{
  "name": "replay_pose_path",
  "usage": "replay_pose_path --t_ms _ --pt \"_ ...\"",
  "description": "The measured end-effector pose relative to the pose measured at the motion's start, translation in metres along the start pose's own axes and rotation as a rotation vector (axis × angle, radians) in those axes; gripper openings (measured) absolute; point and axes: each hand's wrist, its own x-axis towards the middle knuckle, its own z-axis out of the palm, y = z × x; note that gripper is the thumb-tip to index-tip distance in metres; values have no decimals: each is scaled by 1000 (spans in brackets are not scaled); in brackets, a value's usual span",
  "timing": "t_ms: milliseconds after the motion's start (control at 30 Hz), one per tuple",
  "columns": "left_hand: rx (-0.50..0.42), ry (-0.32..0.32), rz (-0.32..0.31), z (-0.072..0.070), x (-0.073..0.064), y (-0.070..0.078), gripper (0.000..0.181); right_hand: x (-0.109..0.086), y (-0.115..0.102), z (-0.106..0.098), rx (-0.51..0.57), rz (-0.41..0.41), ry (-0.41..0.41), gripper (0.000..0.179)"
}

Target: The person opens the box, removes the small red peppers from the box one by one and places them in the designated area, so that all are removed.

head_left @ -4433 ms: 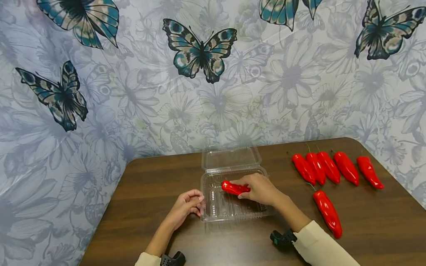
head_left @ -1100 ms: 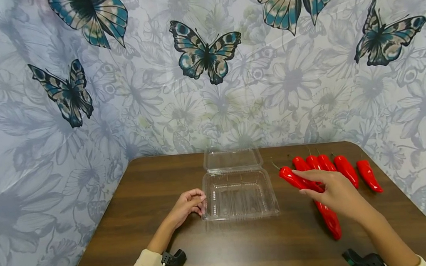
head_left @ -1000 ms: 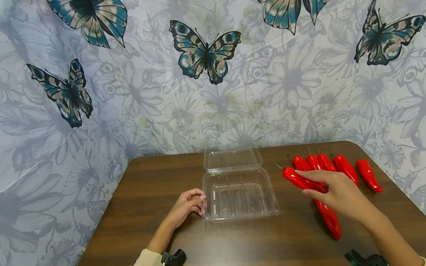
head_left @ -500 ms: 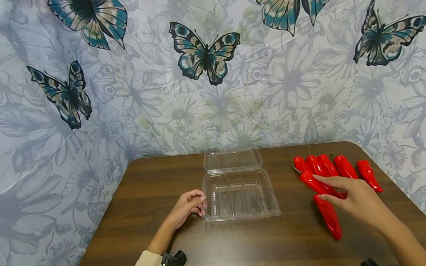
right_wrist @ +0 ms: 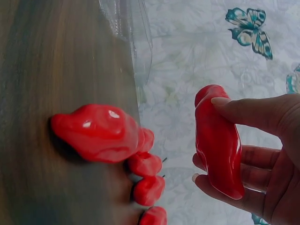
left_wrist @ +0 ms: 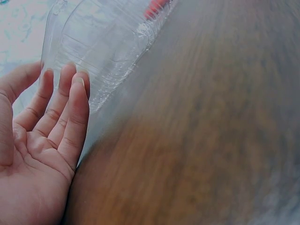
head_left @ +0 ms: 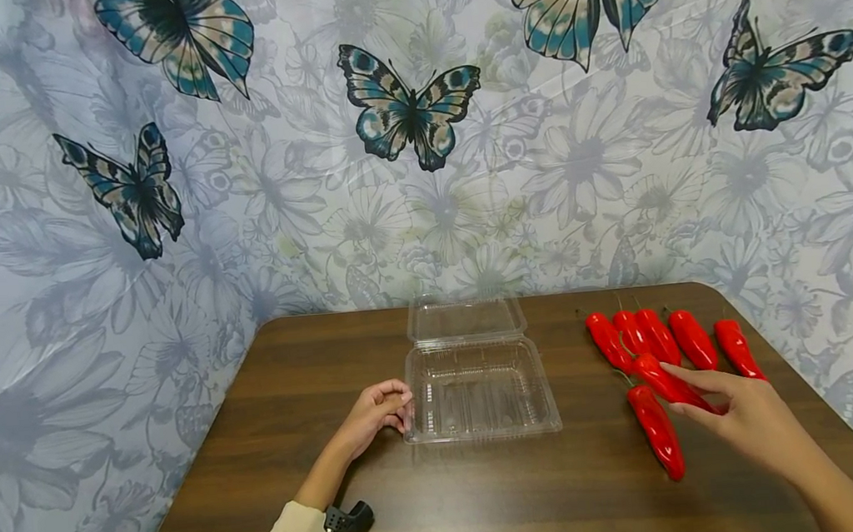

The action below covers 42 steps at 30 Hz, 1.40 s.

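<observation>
My right hand [head_left: 746,412] pinches a glossy red chili pepper [head_left: 664,381] between thumb and fingers, above the table at the right. In the right wrist view this held pepper [right_wrist: 218,140] is apart from those on the table. Just below and left of it in the head view lies another red pepper [head_left: 656,432]. My left hand [head_left: 374,416] holds the left rim of a clear plastic hinged container [head_left: 485,433], whose lid [head_left: 464,320] is folded back. No pepper lies in the container. The left wrist view shows the fingertips [left_wrist: 79,89] against its side.
Several red peppers [head_left: 691,341] lie in a loose row at the back right of the brown wooden table [head_left: 313,358]. A wall covering with butterflies [head_left: 414,104] stands directly behind the table's back edge.
My right hand has carried the pepper out of the container and rightward, to the other peppers. My left hand has stayed at the container's left rim.
</observation>
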Motion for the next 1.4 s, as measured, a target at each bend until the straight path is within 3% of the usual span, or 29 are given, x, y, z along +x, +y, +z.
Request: replay_pose_path --t_ms 267,733,1400 --pt "4 -7 1 0 -4 -1 21 -12 7 -3 8 34 42 58" --pt "3 6 -1 0 -3 1 29 -32 20 -3 12 151 17 56" --pt "1 4 -4 2 -1 0 25 -52 54 -4 -66 259 -143 55"
